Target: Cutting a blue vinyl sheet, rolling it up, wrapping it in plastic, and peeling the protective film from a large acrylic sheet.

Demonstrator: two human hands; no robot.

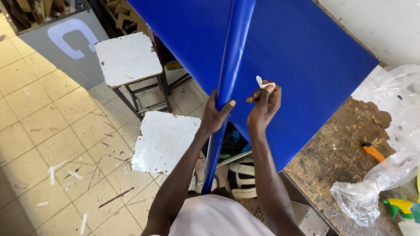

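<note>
**2 hands on a roll of blue vinyl**

2 bare hands work at the picture's centre. The left hand [215, 114] is wrapped tight around the rolled tube of glossy blue vinyl sheet [227, 83], which runs from 12 o'clock down toward 6 o'clock. The right hand [264, 106], just beside it at 3 o'clock, pinches a small white scrap [261, 82], possibly a peeled corner of backing, between thumb and fingertips. Behind both hands the flat blue sheet [306, 57] spreads toward 1 o'clock over the worn brown worktable [337, 157]. At 3 o'clock on that table lies an orange-handled knife [372, 151] near crumpled clear plastic wrap [393, 166]. 2 white square stools [127, 58] stand on the tiled floor [39, 131] at 10 o'clock.
</note>
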